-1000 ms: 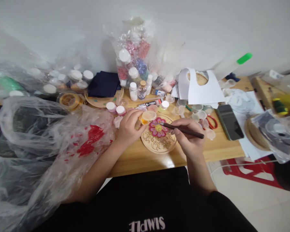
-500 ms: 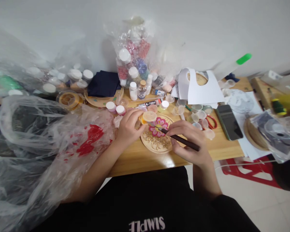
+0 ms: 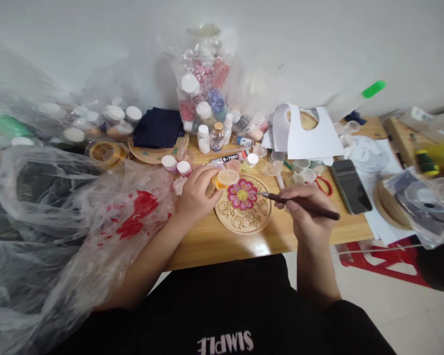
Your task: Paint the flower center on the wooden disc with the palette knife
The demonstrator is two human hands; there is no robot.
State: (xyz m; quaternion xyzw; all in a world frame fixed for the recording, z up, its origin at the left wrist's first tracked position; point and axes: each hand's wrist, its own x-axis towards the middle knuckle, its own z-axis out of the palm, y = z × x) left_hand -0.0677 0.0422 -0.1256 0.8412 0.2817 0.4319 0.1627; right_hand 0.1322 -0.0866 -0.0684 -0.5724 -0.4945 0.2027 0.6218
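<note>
My left hand (image 3: pixel 198 195) is closed round a small clear cup with orange contents (image 3: pixel 225 179), beside the upper left rim of a round wooden disc (image 3: pixel 240 226). On the disc is a pink and magenta flower with a yellow centre (image 3: pixel 242 194), and gold-coloured outlines curl below it. In my right hand (image 3: pixel 311 209) is a slim tool with a dark brown handle (image 3: pixel 314 207) and a thin metal tip. That tip points left, close to the flower's right petals; I cannot tell whether it touches.
Small white-capped jars (image 3: pixel 185 168), a B-7000 glue tube (image 3: pixel 229 158) and several little clear cups (image 3: pixel 307 175) surround the disc. A phone (image 3: pixel 350 187) and red-handled scissors (image 3: pixel 323 185) lie right. A crumpled plastic bag (image 3: pixel 133 212) covers the left side.
My right hand has moved right with the tool, drawing its tip from the flower's centre to its right edge. The left hand stays almost still with the cup.
</note>
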